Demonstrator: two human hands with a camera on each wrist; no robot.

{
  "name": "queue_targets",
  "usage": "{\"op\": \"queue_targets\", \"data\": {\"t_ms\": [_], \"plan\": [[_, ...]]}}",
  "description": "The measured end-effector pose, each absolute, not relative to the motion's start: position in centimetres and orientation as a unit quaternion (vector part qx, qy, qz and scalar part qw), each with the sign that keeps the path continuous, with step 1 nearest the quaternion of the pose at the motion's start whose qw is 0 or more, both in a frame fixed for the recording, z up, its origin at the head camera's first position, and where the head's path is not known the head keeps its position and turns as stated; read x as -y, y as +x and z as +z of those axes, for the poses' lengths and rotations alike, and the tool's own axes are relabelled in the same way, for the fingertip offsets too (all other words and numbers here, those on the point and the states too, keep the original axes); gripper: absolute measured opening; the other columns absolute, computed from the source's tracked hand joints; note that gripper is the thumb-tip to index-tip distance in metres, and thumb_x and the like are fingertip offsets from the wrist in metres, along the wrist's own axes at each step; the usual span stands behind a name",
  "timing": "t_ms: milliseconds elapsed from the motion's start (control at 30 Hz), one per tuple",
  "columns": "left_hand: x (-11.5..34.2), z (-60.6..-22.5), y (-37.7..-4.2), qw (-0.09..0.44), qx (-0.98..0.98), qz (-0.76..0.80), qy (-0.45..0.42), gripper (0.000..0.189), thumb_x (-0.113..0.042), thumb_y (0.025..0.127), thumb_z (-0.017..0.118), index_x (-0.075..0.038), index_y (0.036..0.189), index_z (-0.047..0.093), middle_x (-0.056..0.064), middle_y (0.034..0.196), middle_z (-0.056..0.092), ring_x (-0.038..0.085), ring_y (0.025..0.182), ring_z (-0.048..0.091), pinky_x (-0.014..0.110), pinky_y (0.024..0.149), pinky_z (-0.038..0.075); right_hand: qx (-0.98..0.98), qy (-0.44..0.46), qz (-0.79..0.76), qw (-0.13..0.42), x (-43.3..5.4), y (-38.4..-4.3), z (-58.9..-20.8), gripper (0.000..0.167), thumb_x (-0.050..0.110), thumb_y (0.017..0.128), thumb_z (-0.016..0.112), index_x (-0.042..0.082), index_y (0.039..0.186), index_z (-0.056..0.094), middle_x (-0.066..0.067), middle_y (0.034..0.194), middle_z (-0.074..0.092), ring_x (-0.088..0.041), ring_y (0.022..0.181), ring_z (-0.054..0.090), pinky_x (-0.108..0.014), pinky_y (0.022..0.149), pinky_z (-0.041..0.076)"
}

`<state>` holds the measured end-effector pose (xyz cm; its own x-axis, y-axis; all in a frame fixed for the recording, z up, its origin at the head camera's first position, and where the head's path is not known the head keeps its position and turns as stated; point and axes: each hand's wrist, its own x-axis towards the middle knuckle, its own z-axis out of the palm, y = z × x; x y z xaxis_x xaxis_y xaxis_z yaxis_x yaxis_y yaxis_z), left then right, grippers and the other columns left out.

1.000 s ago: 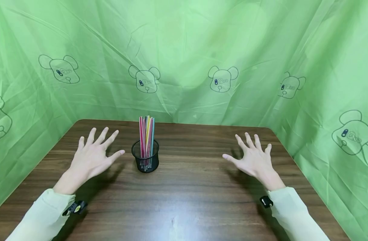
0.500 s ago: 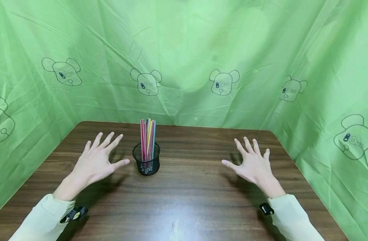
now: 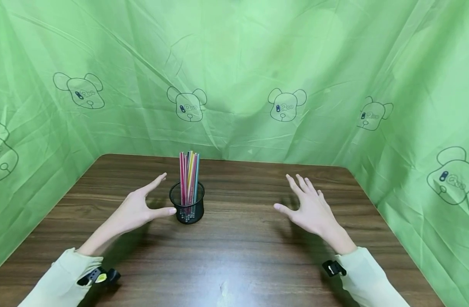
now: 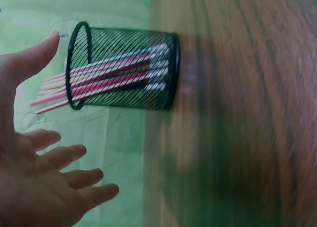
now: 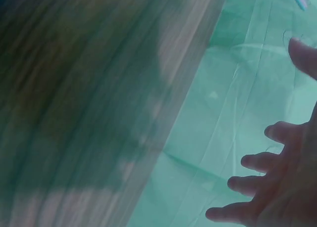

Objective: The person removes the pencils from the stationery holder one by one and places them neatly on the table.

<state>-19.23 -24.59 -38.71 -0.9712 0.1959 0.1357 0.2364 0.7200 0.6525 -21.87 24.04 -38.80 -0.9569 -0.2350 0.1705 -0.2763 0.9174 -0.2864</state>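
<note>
A round black mesh pen holder (image 3: 196,212) stands upright on the table, left of centre. Thin pink, yellow and blue sticks (image 3: 188,179) rise out of it; in the left wrist view their lower ends look clear through the mesh (image 4: 124,99). My left hand (image 3: 136,209) hovers just left of the holder, thumb and fingers spread wide, with the thumb tip overlapping the holder's edge in the head view. Nothing is in its grasp. Off to the right, my right hand (image 3: 313,209) hangs over the wood with fingers apart, also holding nothing.
The brown wood-grain table (image 3: 234,247) has rounded far corners. A green cloth (image 3: 234,51) with printed bear heads hangs behind it and along both sides. Each wrist carries a small black device, the left one (image 3: 100,277) and the right one (image 3: 334,267).
My left hand has moved right toward the pen holder and turned onto its side, thumb nearer the viewer. My right hand has shifted slightly left and tilted inward. The holder stays put.
</note>
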Motion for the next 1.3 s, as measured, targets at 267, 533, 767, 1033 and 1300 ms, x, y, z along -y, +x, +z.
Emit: {"op": "queue_targets", "data": {"t_ms": [267,533,767,1033,1300], "plan": [[23.3,-40.3,-20.4,0.022,0.883,-0.445,-0.149,0.102,-0.042,0.085,0.090,-0.019,0.167,0.033,0.010,0.161,0.048,0.038,0.151,0.036,0.064,0.117,0.029,0.962,0.175,0.195,0.070,-21.5,-22.0,-37.8,0.102,0.066,0.091,0.071,0.030,0.171,0.018,-0.015,0.173,0.021,-0.041,0.155,0.026,-0.070,0.114,0.031],[22.6,-40.8,-21.0,0.014,0.861,-0.485,-0.154,0.096,-0.036,0.085,0.091,-0.017,0.164,0.040,0.011,0.161,0.046,0.037,0.146,0.045,0.059,0.114,0.038,0.951,0.200,0.231,0.043,-18.7,-22.0,-36.7,0.100,0.059,0.091,0.076,0.030,0.170,0.022,-0.007,0.173,0.023,-0.036,0.154,0.030,-0.072,0.109,0.037],[22.5,-40.9,-21.5,0.000,0.827,-0.537,-0.166,0.091,-0.024,0.086,0.091,-0.013,0.162,0.043,0.013,0.155,0.053,0.033,0.142,0.049,0.038,0.105,0.048,0.927,0.247,0.280,0.049,-16.4,-22.7,-36.2,0.091,0.044,0.090,0.083,0.021,0.165,0.038,-0.011,0.167,0.036,-0.036,0.151,0.036,-0.063,0.116,0.033],[22.6,-41.0,-21.9,-0.022,0.803,-0.573,-0.161,0.089,-0.019,0.086,0.090,-0.008,0.161,0.043,0.014,0.155,0.053,0.030,0.137,0.054,0.028,0.100,0.051,0.883,0.306,0.353,0.045,-13.9,-24.6,-36.6,0.080,0.032,0.091,0.085,0.015,0.160,0.047,-0.005,0.161,0.047,-0.025,0.148,0.043,-0.048,0.119,0.034],[22.7,-41.0,-22.2,-0.049,0.777,-0.608,-0.154,0.089,-0.014,0.085,0.090,-0.009,0.161,0.044,0.017,0.154,0.053,0.032,0.133,0.058,0.036,0.103,0.051,0.852,0.313,0.419,0.004,-10.8,-25.3,-36.3,0.064,0.023,0.094,0.082,0.015,0.153,0.057,-0.004,0.150,0.060,-0.029,0.137,0.056,-0.049,0.113,0.043]]}}
